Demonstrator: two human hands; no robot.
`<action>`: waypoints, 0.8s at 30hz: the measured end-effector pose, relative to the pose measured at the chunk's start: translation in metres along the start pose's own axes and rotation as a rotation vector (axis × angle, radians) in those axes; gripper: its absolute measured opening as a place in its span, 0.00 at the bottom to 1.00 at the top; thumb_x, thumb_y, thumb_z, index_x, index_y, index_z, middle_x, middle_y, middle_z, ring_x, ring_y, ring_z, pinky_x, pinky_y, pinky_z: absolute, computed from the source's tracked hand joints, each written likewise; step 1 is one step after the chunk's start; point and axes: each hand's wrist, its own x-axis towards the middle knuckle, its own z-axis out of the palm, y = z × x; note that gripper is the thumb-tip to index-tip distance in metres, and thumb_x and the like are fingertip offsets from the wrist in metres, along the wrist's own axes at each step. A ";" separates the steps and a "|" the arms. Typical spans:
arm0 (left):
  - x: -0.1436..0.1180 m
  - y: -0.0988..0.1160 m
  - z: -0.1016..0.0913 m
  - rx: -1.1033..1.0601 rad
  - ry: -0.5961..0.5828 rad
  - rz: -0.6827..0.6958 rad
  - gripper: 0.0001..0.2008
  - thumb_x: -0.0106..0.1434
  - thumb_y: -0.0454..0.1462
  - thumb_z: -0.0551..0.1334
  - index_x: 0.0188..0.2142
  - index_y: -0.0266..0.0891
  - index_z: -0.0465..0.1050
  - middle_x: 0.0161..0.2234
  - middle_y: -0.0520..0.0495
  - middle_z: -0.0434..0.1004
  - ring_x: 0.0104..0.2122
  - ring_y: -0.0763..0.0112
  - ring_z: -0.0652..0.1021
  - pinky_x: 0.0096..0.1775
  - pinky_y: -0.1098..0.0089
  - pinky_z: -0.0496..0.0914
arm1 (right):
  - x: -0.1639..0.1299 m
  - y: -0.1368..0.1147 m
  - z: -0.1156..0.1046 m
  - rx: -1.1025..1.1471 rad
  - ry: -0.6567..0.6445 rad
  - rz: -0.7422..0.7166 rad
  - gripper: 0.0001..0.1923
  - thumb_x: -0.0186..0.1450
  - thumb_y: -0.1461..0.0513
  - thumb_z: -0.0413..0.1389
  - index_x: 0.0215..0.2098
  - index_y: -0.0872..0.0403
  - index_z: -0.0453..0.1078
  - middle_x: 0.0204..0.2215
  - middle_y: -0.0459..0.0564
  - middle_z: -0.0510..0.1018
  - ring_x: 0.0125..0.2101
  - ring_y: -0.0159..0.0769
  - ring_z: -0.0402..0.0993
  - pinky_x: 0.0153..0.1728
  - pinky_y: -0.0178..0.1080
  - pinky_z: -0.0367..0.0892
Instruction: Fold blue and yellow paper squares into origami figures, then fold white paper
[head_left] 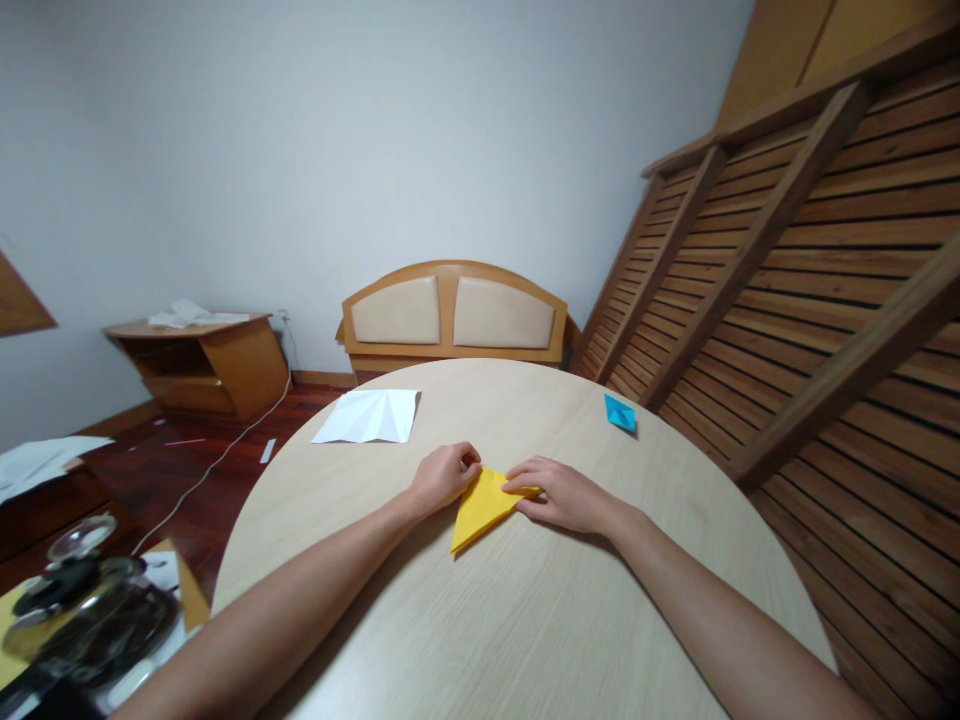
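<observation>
On the round desk (525, 620), head view, a folded yellow paper (480, 508) is laid flat near the middle, shaped as a triangle with its long point aimed toward the camera and left. The left hand (442, 478) is curled loosely, fingertips bunched and pressed down on the paper's upper left corner. The right hand (559, 495) is laid flat, fingers held together and stretched leftward, fingertips (517, 487) pressed on the paper's upper right edge. The paper is pinned between both hands; nothing is lifted off the desk. Both forearms are rested on the desk surface.

A white creased sheet (369, 416) is seen farther back on the desk, left of the hands, well apart from them. A small blue folded piece (620, 412) is seen near the far right rim, also apart from the hands.

Beyond the desk, a wooden headboard (454, 318) with two padded panels is propped against the wall. A low wooden shelf unit (202, 362) with papers on top is placed at the left wall. Slatted wooden frames (810, 300) are leaned at the right. A dark glass-lidded pot (90, 600) is seen bottom left, blurred.
</observation>
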 end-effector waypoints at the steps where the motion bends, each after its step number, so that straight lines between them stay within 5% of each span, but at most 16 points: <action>1: -0.001 0.001 0.000 0.024 0.002 0.009 0.09 0.62 0.40 0.60 0.38 0.41 0.77 0.36 0.45 0.81 0.35 0.62 0.78 0.33 0.69 0.65 | 0.000 0.000 0.000 0.004 -0.003 0.002 0.15 0.64 0.62 0.58 0.49 0.49 0.77 0.48 0.51 0.80 0.49 0.42 0.73 0.53 0.44 0.66; 6: -0.003 0.005 -0.001 0.099 0.025 0.108 0.09 0.61 0.37 0.62 0.40 0.40 0.77 0.42 0.43 0.78 0.36 0.64 0.77 0.37 0.70 0.67 | 0.001 0.001 0.000 0.002 -0.005 0.007 0.14 0.64 0.62 0.58 0.48 0.50 0.78 0.47 0.51 0.80 0.48 0.42 0.74 0.53 0.44 0.66; 11: -0.005 0.012 -0.007 0.064 -0.112 0.189 0.07 0.61 0.33 0.60 0.38 0.39 0.76 0.34 0.46 0.79 0.32 0.67 0.77 0.34 0.72 0.66 | 0.001 0.000 0.000 0.000 -0.005 0.020 0.14 0.63 0.61 0.59 0.48 0.50 0.77 0.46 0.50 0.81 0.48 0.42 0.74 0.53 0.43 0.66; 19: -0.021 0.037 -0.022 0.114 -0.245 0.269 0.19 0.63 0.47 0.61 0.48 0.37 0.73 0.43 0.40 0.79 0.39 0.58 0.78 0.41 0.66 0.68 | -0.001 0.005 0.002 -0.019 0.020 0.081 0.14 0.63 0.62 0.58 0.48 0.51 0.76 0.46 0.51 0.81 0.47 0.42 0.74 0.51 0.43 0.66; 24: -0.021 0.030 -0.016 0.143 -0.307 0.333 0.27 0.62 0.50 0.62 0.55 0.36 0.66 0.47 0.37 0.76 0.43 0.55 0.78 0.45 0.63 0.69 | -0.001 0.009 0.003 -0.045 0.044 0.104 0.13 0.65 0.60 0.57 0.48 0.51 0.76 0.46 0.51 0.81 0.47 0.42 0.74 0.51 0.43 0.66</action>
